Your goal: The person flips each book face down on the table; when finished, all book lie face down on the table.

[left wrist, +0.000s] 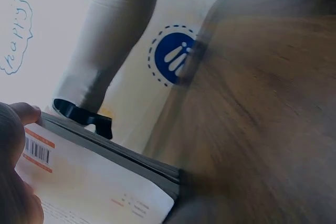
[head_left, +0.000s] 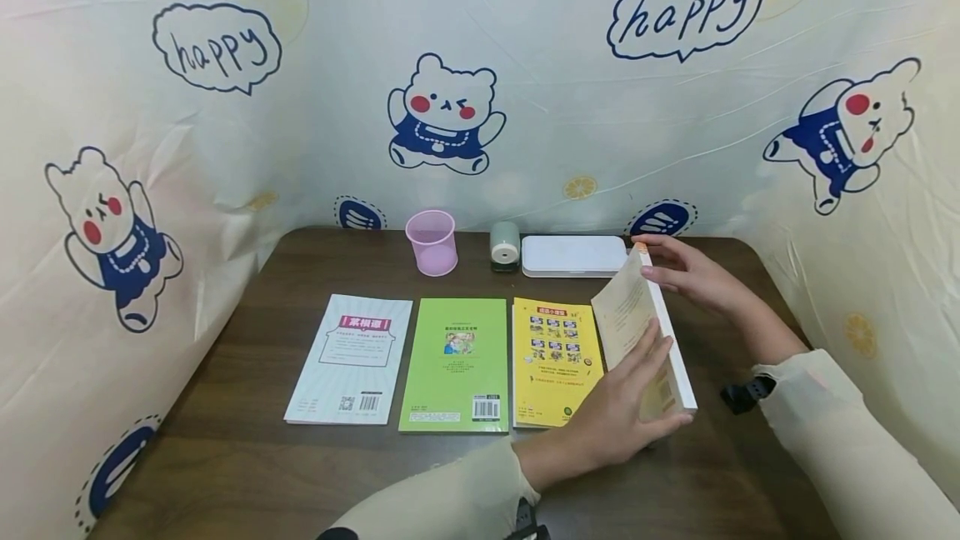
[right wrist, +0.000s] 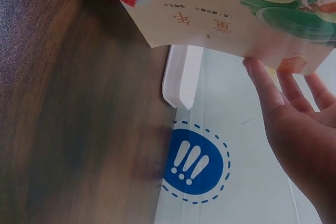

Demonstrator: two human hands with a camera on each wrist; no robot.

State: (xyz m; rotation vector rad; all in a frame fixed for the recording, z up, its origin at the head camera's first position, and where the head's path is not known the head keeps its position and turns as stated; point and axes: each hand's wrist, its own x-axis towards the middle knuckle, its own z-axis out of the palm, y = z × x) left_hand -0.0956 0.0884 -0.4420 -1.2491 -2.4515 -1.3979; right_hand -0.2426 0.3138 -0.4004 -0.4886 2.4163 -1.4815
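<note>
A cream-coloured book (head_left: 624,307) stands tilted on edge at the right of the table, its pale back facing left. My left hand (head_left: 603,415) grips its near part, fingers over the back and thumb at the bottom edge. My right hand (head_left: 693,277) pinches its far top corner. The right wrist view shows its illustrated front cover (right wrist: 236,17), with green shapes and Chinese characters; in the left wrist view, its barcode (left wrist: 38,150) appears. Beside it lies a yellow book (head_left: 555,365), partly behind my left forearm and hand.
A green book (head_left: 456,365) and a pale blue book (head_left: 348,361) lie in a row to the left. Along the back edge stand a pink cup (head_left: 432,244), a small green-grey object (head_left: 505,244) and a white case (head_left: 573,257). Printed cloth surrounds the wooden table (head_left: 225,473).
</note>
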